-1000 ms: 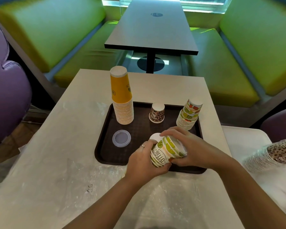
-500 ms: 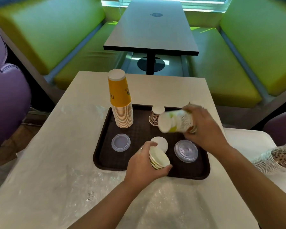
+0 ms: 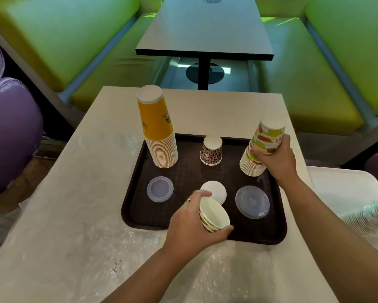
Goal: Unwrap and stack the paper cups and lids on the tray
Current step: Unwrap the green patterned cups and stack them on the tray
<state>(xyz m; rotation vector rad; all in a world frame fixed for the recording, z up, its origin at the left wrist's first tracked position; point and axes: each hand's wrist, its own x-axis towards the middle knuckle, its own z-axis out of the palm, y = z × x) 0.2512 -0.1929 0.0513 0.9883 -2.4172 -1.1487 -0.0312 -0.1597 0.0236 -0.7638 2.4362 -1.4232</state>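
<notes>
On the pale surface (image 3: 190, 110) stands a dark brown plastic tray (image 3: 140, 171). The right hand (image 3: 277, 159) wraps its fingers around fruit-printed paper cups (image 3: 267, 138), seating them on the stack; the left hand (image 3: 190, 224) grips the remaining nested cups (image 3: 214, 214), probably waiting.

I sit at a pale table (image 3: 196, 110). Beyond its far edge stands a dark table (image 3: 205, 25) on a black post (image 3: 204, 73) with a round foot. Green benches (image 3: 59, 38) run along both sides of it. A purple seat (image 3: 11, 127) bulges at my left, near the pale table's edge.
</notes>
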